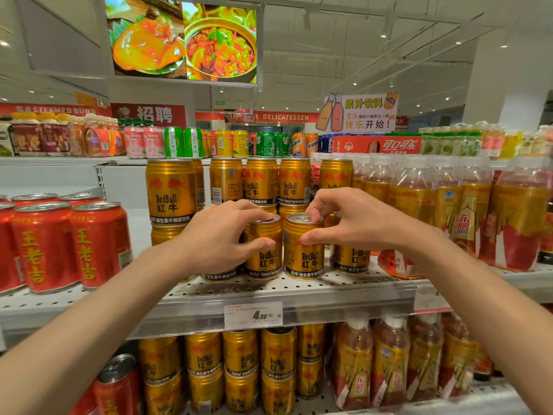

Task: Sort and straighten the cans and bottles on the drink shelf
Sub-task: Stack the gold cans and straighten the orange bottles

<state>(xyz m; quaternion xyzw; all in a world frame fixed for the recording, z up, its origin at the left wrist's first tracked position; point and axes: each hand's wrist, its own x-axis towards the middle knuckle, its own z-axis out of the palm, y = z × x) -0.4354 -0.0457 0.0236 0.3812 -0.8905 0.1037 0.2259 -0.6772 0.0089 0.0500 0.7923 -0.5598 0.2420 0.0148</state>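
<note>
Head view, left hand [220, 235] gripping gold can [264, 253]

Gold cans [303, 250], red cans [95, 247]

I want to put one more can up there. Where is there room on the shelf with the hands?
There is a bare patch of the perforated shelf between the red cans and the tall stack of gold cans. It is crowded on the other side: the left hand and right hand each grip a gold can, with bottles packed close beside them.
</note>
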